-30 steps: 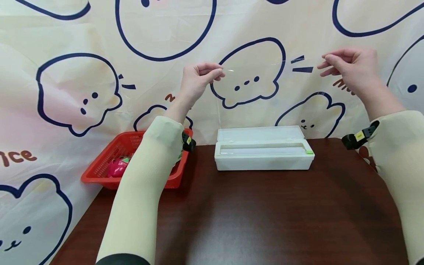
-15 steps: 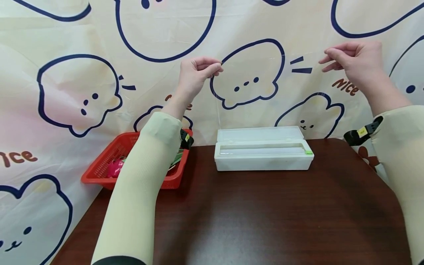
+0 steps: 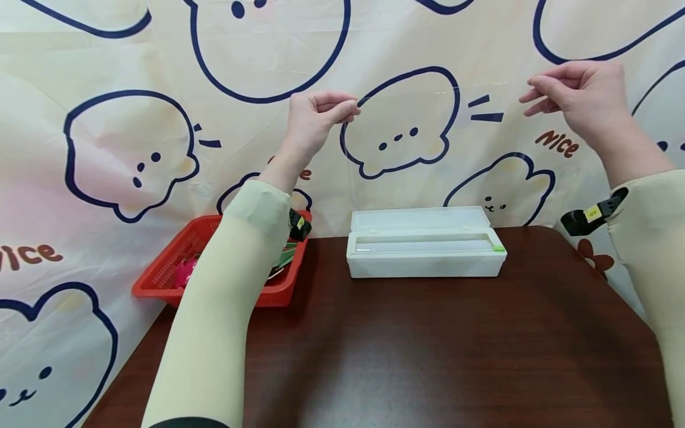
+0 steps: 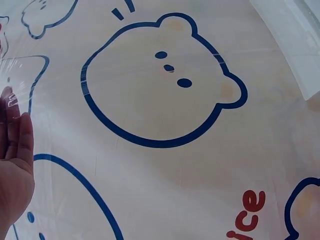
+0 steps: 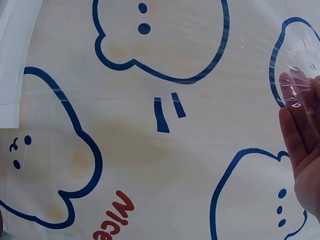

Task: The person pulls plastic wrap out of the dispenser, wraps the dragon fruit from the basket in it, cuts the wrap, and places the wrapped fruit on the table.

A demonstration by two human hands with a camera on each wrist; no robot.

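A sheet of clear cling film (image 5: pixel 296 80) hangs nearly invisible between my two hands, its creases showing in both wrist views. At its left end, my left hand (image 3: pixel 317 122) pinches it between thumb and fingers. My right hand (image 3: pixel 588 104) pinches the other end, raised at the right before the backdrop. Wrinkles of the cling film also gather at the left hand's fingertips (image 4: pixel 11 100). Below and between the hands stands a white cling film dispenser (image 3: pixel 426 264) on the table, its lid (image 3: pixel 420 220) raised at the back.
A red plastic basket (image 3: pixel 155 291) at the left holds a pink item (image 3: pixel 185 272) and green items (image 3: pixel 286 257), partly behind the left sleeve. The dark wooden table (image 3: pixel 428 345) meets a cartoon-printed backdrop (image 3: pixel 299 47) at its far edge.
The right hand has drifted right and slightly up. My left hand has shifted a little up and left, so the hands are farther apart. The dispenser and basket stay in place.
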